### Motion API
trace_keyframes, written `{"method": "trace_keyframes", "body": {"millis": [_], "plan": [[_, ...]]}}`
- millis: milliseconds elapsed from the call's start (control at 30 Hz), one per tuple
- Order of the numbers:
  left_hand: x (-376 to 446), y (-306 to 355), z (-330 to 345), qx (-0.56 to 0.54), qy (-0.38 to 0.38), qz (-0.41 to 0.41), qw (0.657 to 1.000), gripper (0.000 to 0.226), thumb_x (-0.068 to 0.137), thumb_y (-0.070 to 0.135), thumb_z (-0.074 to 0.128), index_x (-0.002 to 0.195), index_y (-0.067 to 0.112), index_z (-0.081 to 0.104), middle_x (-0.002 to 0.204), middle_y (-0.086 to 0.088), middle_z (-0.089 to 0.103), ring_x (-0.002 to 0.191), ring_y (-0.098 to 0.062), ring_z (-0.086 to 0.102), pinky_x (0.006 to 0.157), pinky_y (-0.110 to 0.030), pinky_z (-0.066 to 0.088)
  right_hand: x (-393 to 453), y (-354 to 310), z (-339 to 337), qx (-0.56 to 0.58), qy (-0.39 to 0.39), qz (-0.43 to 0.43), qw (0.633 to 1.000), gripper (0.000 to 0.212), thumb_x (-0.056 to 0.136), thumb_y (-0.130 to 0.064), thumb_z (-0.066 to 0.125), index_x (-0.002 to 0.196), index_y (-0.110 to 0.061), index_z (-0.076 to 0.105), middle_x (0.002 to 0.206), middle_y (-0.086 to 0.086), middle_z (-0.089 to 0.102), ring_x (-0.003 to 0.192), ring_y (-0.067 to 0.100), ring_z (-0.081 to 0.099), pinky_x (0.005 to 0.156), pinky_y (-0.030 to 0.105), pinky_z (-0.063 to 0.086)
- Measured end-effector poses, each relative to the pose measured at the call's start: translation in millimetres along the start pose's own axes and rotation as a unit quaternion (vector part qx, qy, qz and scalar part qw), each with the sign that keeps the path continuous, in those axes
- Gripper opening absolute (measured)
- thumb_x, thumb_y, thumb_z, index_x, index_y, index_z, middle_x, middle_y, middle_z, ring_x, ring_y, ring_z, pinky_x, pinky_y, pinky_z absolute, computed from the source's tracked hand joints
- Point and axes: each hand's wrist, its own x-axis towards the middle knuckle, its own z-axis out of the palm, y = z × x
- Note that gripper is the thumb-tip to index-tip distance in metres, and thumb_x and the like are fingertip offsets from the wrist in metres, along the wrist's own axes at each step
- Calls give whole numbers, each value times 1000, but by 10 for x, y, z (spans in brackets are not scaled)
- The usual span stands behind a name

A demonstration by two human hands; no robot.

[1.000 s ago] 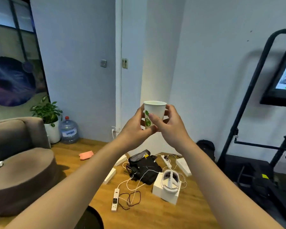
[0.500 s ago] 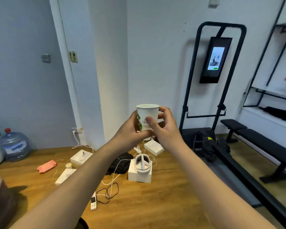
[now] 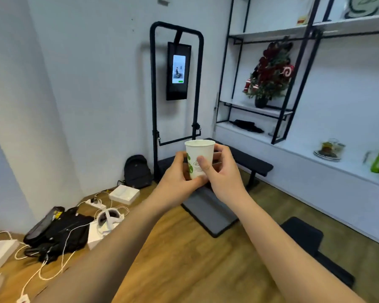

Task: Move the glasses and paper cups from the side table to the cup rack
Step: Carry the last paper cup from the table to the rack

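A white paper cup (image 3: 200,155) with a green leaf print is held upright in front of me at chest height. My left hand (image 3: 177,176) wraps its lower left side and my right hand (image 3: 222,171) grips its right side, thumb across the front. Both arms are stretched forward over the wooden floor. No side table and no glasses are in view. A black-framed white shelf unit (image 3: 293,106) lines the right wall.
A black exercise frame with a lit screen (image 3: 178,71) stands against the far wall, with a dark bench (image 3: 249,162) and mat (image 3: 208,213) below it. Boxes, cables, a headset (image 3: 108,217) and black bags (image 3: 59,230) lie on the floor at left. The shelves hold a plant and a glass dish (image 3: 328,148).
My view has swung to the right: the sofa and water bottle have gone out of sight and the shelf unit has come in. Both hands still hold the cup the same way.
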Motion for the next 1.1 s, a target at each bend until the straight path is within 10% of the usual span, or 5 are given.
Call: {"method": "trace_keyframes", "body": {"millis": [333,633,800,1100], "plan": [[494,482,2370,-56,-126,43,990,52,78,47,79,123,40,52,114,20,73,106,-3,71,88,-35,59,-355,385,-2298,-74,145,47,986,34,87,-49,72,111,-53,48,102,-38,60,96,-9,62,68,12,53],[868,960,4561,-82,-134,62,986,38,84,34,75,118,42,60,110,14,72,100,0,68,81,-23,56,-547,801,-4418,-135,183,83,970,47,86,-55,71,123,-40,47,113,-22,61,97,-4,62,77,21,56],[1080,1067,5522,-103,-142,53,983,64,84,29,81,138,31,46,124,9,64,108,-3,65,85,-23,56,-607,1013,-5309,-131,186,104,968,53,88,-47,72,132,-31,47,118,-11,63,101,10,67,84,36,60],[1698,1014,6935,-106,-204,91,969,89,75,43,82,133,64,19,127,15,52,100,1,67,81,-24,61,-502,1660,-6620,-146,219,131,956,52,90,-43,71,133,-32,46,117,-17,60,100,7,66,82,31,58]]}}
